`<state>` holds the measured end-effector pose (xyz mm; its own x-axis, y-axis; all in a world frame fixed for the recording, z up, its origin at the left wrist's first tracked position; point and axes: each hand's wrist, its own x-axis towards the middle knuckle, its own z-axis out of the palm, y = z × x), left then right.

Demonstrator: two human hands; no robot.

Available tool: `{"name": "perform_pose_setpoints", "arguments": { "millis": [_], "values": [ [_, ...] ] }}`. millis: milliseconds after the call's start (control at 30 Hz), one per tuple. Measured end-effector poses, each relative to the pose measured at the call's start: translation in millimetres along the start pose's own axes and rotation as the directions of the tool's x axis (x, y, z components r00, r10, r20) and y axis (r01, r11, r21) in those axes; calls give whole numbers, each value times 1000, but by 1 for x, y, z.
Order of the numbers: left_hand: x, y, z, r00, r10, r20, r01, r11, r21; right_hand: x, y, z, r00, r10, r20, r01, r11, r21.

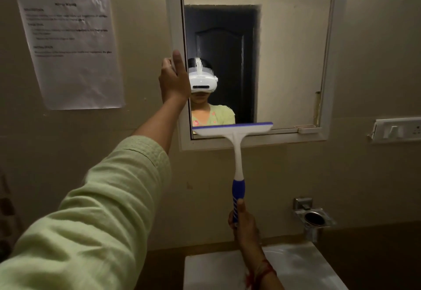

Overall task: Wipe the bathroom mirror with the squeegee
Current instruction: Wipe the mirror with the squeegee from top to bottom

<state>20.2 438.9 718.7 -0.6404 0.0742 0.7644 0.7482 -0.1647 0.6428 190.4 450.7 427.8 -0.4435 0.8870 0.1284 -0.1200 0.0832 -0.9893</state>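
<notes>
The left hand (174,79) grasps the white frame (173,27) at the left edge of the mirror (284,61), thumb up, green sleeve (102,198) stretched toward it. The right hand (242,221) holds the squeegee (237,152) upright by its blue handle, blade along the mirror's bottom edge. A printed sheet (70,45) hangs on the wall at left; a sink (296,267) sits below.

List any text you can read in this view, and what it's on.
Paper sheet taped to the wall left of the mirror: printed heading and paragraphs, all too blurred to read.
Squeegee, headset in the reflection, switch plate: no legible text.
</notes>
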Motion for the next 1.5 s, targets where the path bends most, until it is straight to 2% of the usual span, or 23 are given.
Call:
{"name": "perform_pose_setpoints", "arguments": {
  "millis": [67, 300, 500, 733, 967, 1200, 1400, 1500],
  "values": [
    [0, 0, 0, 1000, 3, -2, -3, 1000, 8, -4, 6, -1, 1000, 18, -10, -18, 1000, -23],
    [1, -1, 1, 1000, 8, 0, -8, 1000, -3, 10, -21, -2, 998, -55, -15, 55, 998, 15],
    [2, -1, 1, 1000, 8, 7, -7, 1000, -13, -4, 0, -3, 1000, 23, -16, -23, 1000, -20],
    [1, -1, 1, 1000, 11, 7, -11, 1000, -8, 12, -35, -4, 1000, -14, 28, 13, 999, 31],
    [1, 0, 1, 1000, 25, -13, -26, 1000, -7, -6, 6, -5, 997, 76, -30, -76, 997, 28],
    [2, -2, 2, 1000, 7, -8, -7, 1000, 1, 3, -37, -11, 999, -31, 11, 31, 999, 41],
    [2, 0, 0, 1000, 13, -18, -13, 1000, -12, -9, -16, -16, 1000, 31, -5, -31, 999, 14],
    [2, 1, 1, 1000, 9, -4, -9, 1000, -23, -15, -15, -16, 999, -12, -41, 13, 999, 33]
  ]
}}
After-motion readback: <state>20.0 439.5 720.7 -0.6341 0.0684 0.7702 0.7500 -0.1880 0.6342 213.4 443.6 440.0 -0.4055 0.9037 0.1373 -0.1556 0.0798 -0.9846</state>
